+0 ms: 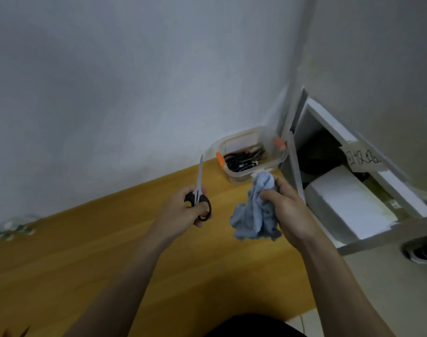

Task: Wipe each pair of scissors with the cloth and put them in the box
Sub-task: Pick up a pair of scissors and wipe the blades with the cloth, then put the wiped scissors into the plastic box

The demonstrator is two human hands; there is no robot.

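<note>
My left hand (180, 210) grips a pair of scissors (199, 188) by the black handles, the closed silver blades pointing up and away over the wooden table (85, 251). To its right, my right hand (287, 210) holds a crumpled light-blue cloth (253, 215) that hangs below the fingers. The cloth and the scissors are apart. A clear plastic box (246, 154) with orange clips stands at the table's far right corner against the wall. Several dark-handled scissors lie inside it.
A white wall rises behind the table. Right of the table stands an open white bin or cabinet (348, 203) with a handwritten taped label (363, 161). Some blurred green-and-white items (10, 229) lie at the table's far left edge.
</note>
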